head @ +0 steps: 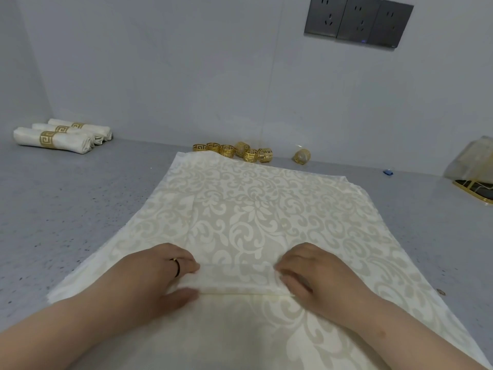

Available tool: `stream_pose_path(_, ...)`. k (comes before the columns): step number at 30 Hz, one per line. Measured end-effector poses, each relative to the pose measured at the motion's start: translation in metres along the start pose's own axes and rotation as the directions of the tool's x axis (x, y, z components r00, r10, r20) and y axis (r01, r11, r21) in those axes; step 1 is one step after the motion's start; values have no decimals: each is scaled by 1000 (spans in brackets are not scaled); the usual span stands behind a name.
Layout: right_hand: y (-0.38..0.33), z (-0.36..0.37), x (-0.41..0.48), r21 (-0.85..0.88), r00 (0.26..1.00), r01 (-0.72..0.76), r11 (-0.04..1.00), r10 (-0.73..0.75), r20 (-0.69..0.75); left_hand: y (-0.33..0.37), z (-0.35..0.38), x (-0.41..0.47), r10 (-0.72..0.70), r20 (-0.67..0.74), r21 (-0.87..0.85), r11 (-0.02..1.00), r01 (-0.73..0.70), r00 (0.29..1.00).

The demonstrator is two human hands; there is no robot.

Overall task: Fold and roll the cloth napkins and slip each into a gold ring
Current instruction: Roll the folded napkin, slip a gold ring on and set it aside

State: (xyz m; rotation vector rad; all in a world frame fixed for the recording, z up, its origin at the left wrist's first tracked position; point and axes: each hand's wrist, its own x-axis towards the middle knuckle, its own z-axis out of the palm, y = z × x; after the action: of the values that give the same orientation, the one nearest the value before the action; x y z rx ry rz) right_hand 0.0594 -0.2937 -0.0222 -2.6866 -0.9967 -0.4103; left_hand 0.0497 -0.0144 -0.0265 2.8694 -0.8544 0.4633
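A cream damask napkin (248,209) lies spread on the grey table, on top of more cream cloth. A narrow fold (237,279) runs across its near part. My left hand (165,273) grips the fold's left end, thumb under and fingers curled over it. My right hand (306,273) pinches the fold's right end the same way. Several gold rings (234,150) stand in a row just beyond the napkin's far edge, and one more gold ring (302,157) sits apart to their right. Three rolled napkins in gold rings (61,136) lie at the far left.
The grey speckled table (66,204) meets a wall close behind the rings. At the far right stand a gold-rimmed stand (472,192) and a clear plastic bag (472,158). A small blue item (388,172) lies near them. Wall sockets (357,21) sit above.
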Motion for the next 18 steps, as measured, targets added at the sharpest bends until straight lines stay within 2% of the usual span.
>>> stream_pose_path(2,3,-8,-3,104,993,-56,993,45,105,0,3,3,-98,-4,-134,986,97,995)
stream_pose_path(4,6,-12,-8,91,973,-147,985,127,194,-1,1,1,-192,38,-255,947,195,981)
stream_pose_path(6,6,-13,-7,65,972,-147,987,132,193,-3,-2,6,-224,50,-337,914,227,973)
stream_pose_path(9,5,-15,3,156,966,-213,965,183,184,-1,-8,13,-304,95,-387,866,317,948)
stream_pose_path(12,6,-20,17,284,920,-377,882,320,227,-6,-7,23,-408,185,-532,723,440,894)
stream_pose_path(15,8,-22,31,375,865,-492,786,392,314,-9,-5,33,-461,237,-668,562,488,855)
stream_pose_path(18,12,-16,40,454,830,-557,695,448,333,-9,0,40,-521,197,-693,525,494,830)
